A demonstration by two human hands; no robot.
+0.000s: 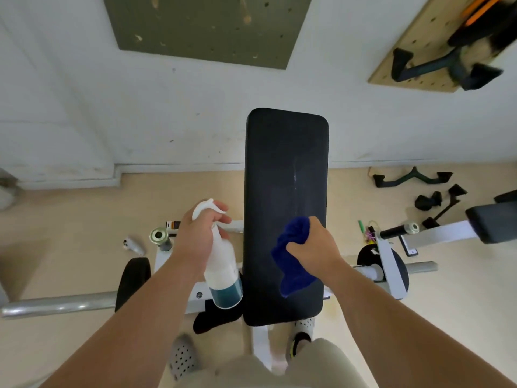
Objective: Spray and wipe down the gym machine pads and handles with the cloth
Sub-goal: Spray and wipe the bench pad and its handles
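A long black pad of the gym machine runs away from me in the middle of the view, with a pale wet streak down it. My right hand grips a bunched blue cloth that rests on the near part of the pad. Just left of the pad, my left hand holds a white spray bottle with blue liquid at its base, a finger on the trigger and the nozzle pointing right. A black machine handle sticks out on the right and a steel-capped one on the left.
White machine frame and steel bars extend both sides at knee height. Black cable handles lie on the beige floor at right, with a second pad at the right edge. A white wall stands behind, with a pegboard holding attachments. My feet are under the pad.
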